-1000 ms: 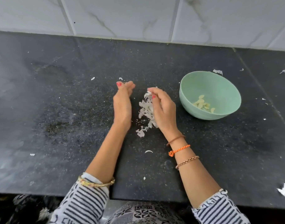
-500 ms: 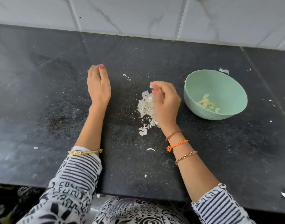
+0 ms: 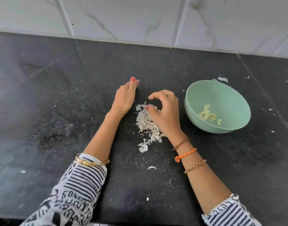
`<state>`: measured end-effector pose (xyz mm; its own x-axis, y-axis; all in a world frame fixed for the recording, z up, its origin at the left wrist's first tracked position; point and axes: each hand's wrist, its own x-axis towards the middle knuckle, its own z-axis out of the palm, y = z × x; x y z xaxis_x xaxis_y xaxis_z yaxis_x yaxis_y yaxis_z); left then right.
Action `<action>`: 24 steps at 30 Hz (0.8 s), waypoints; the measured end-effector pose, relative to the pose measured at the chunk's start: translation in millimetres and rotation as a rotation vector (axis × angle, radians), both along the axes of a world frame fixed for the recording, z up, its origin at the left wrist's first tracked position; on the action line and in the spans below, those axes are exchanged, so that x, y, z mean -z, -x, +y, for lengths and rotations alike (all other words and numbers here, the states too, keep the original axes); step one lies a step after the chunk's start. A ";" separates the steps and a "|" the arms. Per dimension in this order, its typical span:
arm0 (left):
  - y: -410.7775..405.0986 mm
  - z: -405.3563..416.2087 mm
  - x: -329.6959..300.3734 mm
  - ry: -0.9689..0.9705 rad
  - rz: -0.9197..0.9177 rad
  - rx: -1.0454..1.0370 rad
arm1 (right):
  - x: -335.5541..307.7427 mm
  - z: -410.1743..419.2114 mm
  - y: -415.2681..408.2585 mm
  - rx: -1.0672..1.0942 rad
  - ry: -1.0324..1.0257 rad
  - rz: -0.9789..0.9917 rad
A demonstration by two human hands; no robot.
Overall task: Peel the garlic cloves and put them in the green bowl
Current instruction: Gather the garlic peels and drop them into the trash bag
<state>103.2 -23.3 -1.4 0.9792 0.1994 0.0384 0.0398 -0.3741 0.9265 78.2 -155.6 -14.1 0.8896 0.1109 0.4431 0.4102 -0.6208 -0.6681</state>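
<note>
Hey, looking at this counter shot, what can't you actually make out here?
Head view only:
- Whether unpeeled cloves remain: right hand covers part of the peel pile.
- What its curled fingers hold, if anything: hidden by the hand itself.
- Left hand fingertips: motion-blurred.
- Count of peeled cloves in the green bowl: overlapping, too small.

Black speckled stone countertop (image 3: pixel 61 101) under both hands; white marble-look wall tiles (image 3: pixel 123 18) beyond them, lit by what seems daylight.
</note>
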 end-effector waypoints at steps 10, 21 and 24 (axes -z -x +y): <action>-0.6 -11.5 8.5 0.096 -0.044 0.103 | -5.7 -12.9 -0.4 0.179 -0.074 0.154; -20.5 -38.2 5.1 0.052 -0.036 0.250 | -9.3 -55.4 -18.8 0.572 -0.199 0.351; -26.6 -43.5 3.6 0.060 -0.023 0.283 | -11.0 -64.2 -37.4 0.595 -0.214 0.368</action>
<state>129.8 -66.7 -5.0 0.9952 -0.0788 0.0579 -0.0797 -0.3117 0.9468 115.6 -219.8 -3.1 0.8677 -0.4933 0.0616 -0.2306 -0.5091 -0.8292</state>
